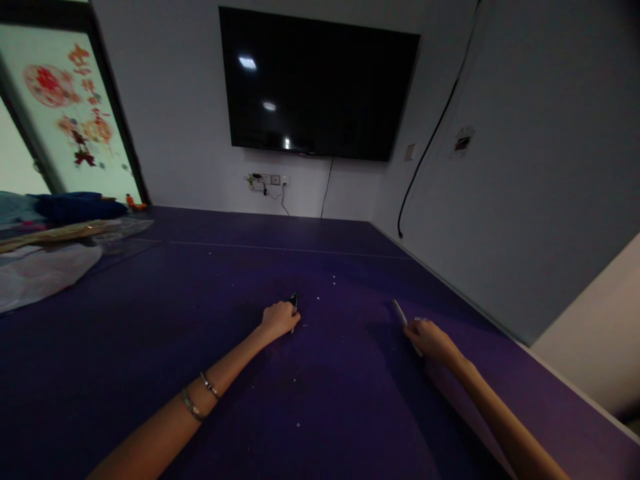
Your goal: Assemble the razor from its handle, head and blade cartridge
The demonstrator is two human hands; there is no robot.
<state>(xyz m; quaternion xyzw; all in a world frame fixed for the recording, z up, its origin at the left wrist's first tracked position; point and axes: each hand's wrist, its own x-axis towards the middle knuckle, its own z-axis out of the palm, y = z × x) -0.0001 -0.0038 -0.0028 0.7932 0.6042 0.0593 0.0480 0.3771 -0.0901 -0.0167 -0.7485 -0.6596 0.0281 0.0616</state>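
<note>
My left hand [279, 319] is closed around a small black object with a shiny part [293, 302], low over the purple tabletop [345, 400]. Its exact kind is too small and dark to make out. Further right, my right hand [429, 339] grips a slim pale stick-like object [400, 312], its far end pointing up and to the left. The fingers cover the middle of that object. Tiny white scraps [334, 277] are scattered on the surface between and beyond the hands.
Clear plastic sheeting [50, 273] and dark blue cloth [80, 207] lie at the far left. A small orange item [134, 204] stands at the back left. A black cable [430, 143] hangs down the right wall. A television [320, 87] is mounted above the far edge.
</note>
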